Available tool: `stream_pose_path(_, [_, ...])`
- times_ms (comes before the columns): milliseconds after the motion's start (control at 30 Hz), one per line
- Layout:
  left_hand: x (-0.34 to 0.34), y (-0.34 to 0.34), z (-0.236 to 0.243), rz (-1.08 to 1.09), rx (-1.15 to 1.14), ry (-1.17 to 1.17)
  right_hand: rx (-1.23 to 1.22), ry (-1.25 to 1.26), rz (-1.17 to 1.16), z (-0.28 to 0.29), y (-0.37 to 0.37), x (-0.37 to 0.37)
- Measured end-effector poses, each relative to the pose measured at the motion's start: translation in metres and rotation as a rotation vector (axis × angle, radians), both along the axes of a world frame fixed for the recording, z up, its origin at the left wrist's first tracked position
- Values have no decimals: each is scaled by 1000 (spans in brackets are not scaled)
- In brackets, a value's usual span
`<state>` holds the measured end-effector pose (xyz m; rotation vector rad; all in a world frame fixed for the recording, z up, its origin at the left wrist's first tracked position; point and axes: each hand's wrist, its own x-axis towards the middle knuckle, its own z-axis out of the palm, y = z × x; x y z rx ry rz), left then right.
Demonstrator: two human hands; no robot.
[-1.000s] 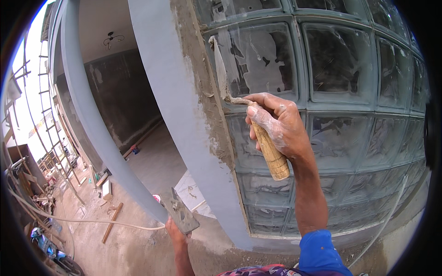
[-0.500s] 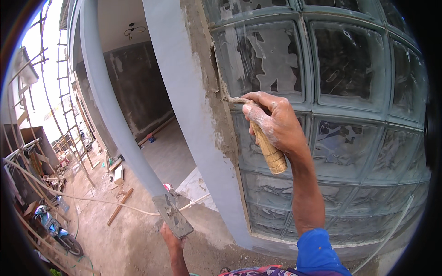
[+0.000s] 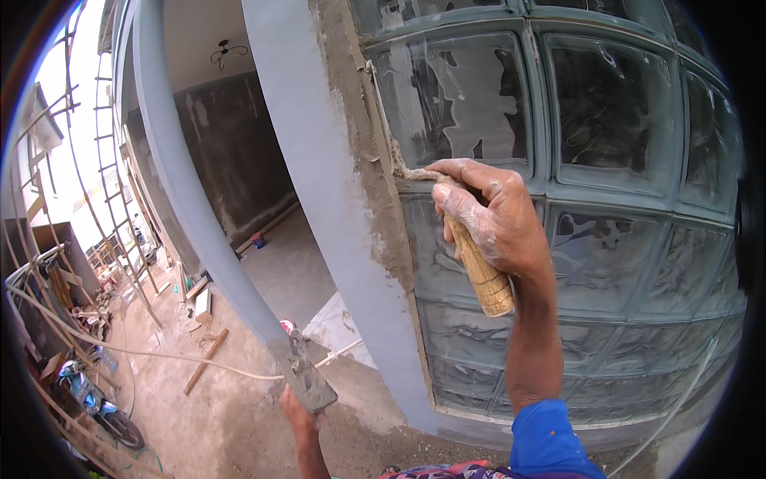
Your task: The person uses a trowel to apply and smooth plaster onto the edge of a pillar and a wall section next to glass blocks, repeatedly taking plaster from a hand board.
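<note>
My right hand point(image 3: 503, 215) is closed around the wooden handle of a trowel point(image 3: 483, 275). Its mortar-caked neck bends toward a rough strip of grey mortar point(image 3: 375, 172), and its thin blade lies along the seam beside the glass block wall point(image 3: 610, 112). Whether the blade touches the mortar I cannot tell. Lower down, my left hand point(image 3: 299, 415) grips a flat grey mortar board point(image 3: 309, 385) from beneath; some mortar clings to its top. Most of the left fingers are hidden under the board. Left of the mortar strip runs a pale blue-grey painted column face point(image 3: 307, 168).
A round column point(image 3: 187, 176) stands beside an open doorway. A pale hose point(image 3: 191, 355) crosses the dirt ground, where a wooden stick point(image 3: 206, 362) lies. At far left are a blue motorcycle point(image 3: 96, 405) and pole scaffolding point(image 3: 108, 184).
My right hand and the trowel have shifted slightly right, and the blade now shows more edge-on against the seam. The left hand and the board have barely moved.
</note>
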<state>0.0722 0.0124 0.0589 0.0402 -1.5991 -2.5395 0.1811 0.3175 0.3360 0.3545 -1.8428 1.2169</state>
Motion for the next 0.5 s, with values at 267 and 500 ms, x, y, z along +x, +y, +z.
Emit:
stream_pose_path(267, [-12,-1,4,-84,-7,-5,143,18,-173,19,-9,-18])
stream_pose_path(500, [-32,-3,1,-133,-21,15,-78,-27,-26,14,-32,8])
